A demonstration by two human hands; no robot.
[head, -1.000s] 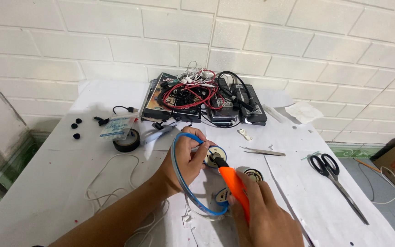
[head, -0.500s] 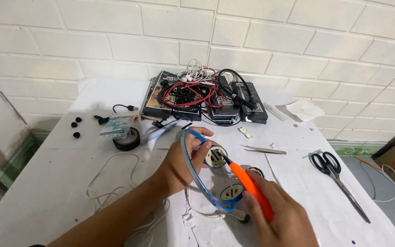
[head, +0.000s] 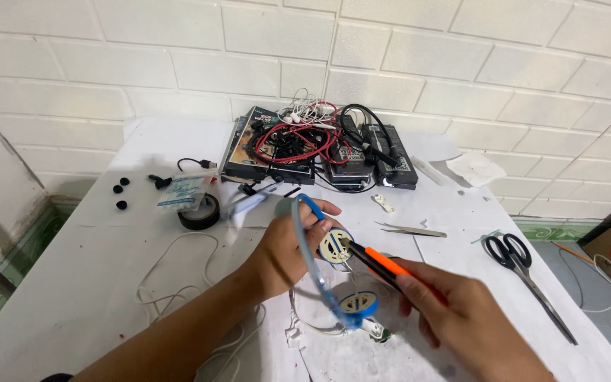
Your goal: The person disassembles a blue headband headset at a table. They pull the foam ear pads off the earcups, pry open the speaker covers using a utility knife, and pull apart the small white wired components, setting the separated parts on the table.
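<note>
1. Head view, lower centre of the frame: the left hand [head: 288, 244] is closed around a blue headset [head: 316, 272], gripping the headband near one stripped earcup [head: 335, 246], whose pale round speaker faces up.
2. The right hand [head: 461, 322] is closed on an orange-handled soldering iron [head: 383, 265], held like a pen, its dark tip at or just beside that earcup.
3. Handling, as I judge it: the headset looks light, the band springy plastic that flexes, the thin wires and bare speaker fragile. Best taken by the band next to the cup, not by the wires. The iron is light and stiff; hold only the orange grip, since the dark front end may be hot.
4. Counts: one headset with two earcups, the second [head: 358, 305] low on the white table [head: 72, 283]; one soldering iron.
5. One pair of scissors [head: 518, 265] at right; one pair of tweezers [head: 411, 230] at centre; one roll of black tape [head: 199, 212] at left with a small packet on it.
6. Three small black pads [head: 118, 194] at far left; a heap of electronics with red and black cables [head: 305, 145] at top centre, too tangled to count.
</note>
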